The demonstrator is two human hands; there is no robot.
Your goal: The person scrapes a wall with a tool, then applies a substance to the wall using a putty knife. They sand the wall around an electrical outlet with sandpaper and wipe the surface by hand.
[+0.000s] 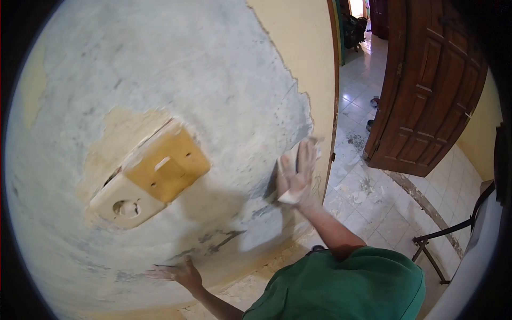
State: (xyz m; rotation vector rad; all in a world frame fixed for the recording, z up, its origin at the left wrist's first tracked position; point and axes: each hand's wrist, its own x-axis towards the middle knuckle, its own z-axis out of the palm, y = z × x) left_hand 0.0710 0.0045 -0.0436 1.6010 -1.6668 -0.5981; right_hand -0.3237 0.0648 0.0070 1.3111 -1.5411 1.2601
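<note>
My right hand point(297, 173) is pressed flat against the wall point(229, 80), its fingers dusted white. Under the palm and fingers it holds a pale sheet point(290, 197), which looks like sandpaper; its edges show at the wrist and past the fingertips. Lower down, my left hand point(184, 274) has its fingers stretched out at the wall, holding nothing. Between and above the hands sits a yellow switch plate point(173, 162), joined to a white round socket point(127, 205). Grey-white filler covers much of the wall, with dark scuffs near the left hand.
Old cream paint point(306, 37) with a ragged edge borders the filler. To the right, a brown panelled door point(432, 90) stands ajar over a tiled floor point(368, 213) strewn with dust and flakes. A dark metal frame point(434, 248) stands at the lower right.
</note>
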